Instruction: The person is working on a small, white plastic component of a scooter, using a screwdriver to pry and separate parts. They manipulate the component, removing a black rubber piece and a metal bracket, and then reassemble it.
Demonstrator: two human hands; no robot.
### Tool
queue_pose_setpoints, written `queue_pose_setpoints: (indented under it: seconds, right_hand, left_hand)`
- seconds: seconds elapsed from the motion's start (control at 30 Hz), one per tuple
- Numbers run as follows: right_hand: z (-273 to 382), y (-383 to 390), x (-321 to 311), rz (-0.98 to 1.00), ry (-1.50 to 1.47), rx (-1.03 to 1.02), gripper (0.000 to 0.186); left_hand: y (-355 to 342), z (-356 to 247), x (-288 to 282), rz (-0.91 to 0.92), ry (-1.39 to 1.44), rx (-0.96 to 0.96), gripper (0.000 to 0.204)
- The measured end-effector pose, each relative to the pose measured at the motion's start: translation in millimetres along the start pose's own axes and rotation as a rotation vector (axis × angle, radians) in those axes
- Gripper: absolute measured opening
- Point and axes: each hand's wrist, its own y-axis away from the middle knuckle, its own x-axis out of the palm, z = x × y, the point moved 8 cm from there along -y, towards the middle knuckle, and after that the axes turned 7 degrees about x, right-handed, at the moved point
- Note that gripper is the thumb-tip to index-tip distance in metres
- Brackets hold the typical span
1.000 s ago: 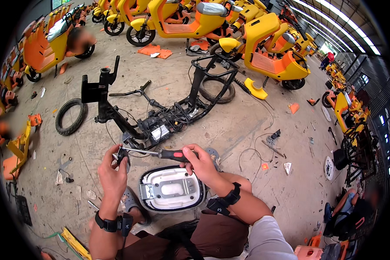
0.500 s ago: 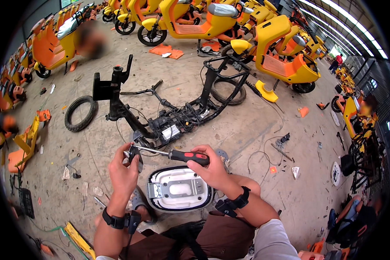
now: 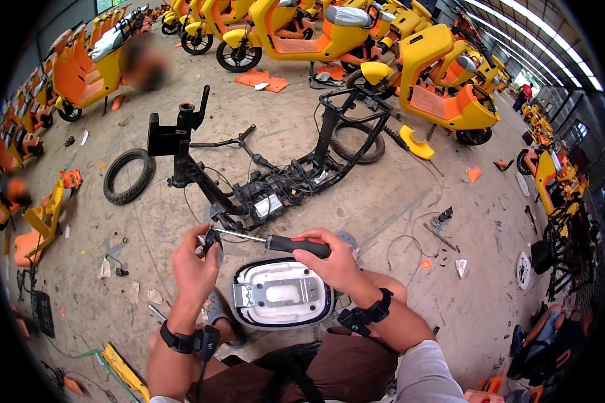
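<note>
A small dark part with a rounded lower edge is pinched between the fingers and thumb of my left hand. What kind of part it is I cannot make out. My right hand is closed round the black-and-red handle of a screwdriver. Its metal shaft points left, with the tip at the dark part near my left fingertips; the exact contact is hidden. Below both hands, an upturned scooter seat lies before my knees, showing its white underside and metal bracket.
Beyond my hands lies a stripped black scooter frame with loose wiring. A tyre is to its left, and a yellow fender to its right. Yellow-orange scooters line the back. At the lower right, another person sits.
The screwdriver handle has turned in my right hand, so its red patches show less. My left hand keeps its hold on the dark part. The whole view has shifted slightly.
</note>
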Motion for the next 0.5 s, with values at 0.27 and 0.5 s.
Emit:
queue_pose_setpoints:
  seconds: [0.27, 0.5]
  right_hand:
    - [-37.0, 0.1, -4.3, 0.076, -0.384, 0.573, 0.023]
    - [-26.3, -3.0, -3.7, -0.018, -0.199, 0.243, 0.027]
  left_hand:
    - [-0.9, -6.8, -1.0, -0.009, 0.041, 0.099, 0.037]
    - [-0.9, 3.4, 5.5, -0.002, -0.029, -0.041, 0.036]
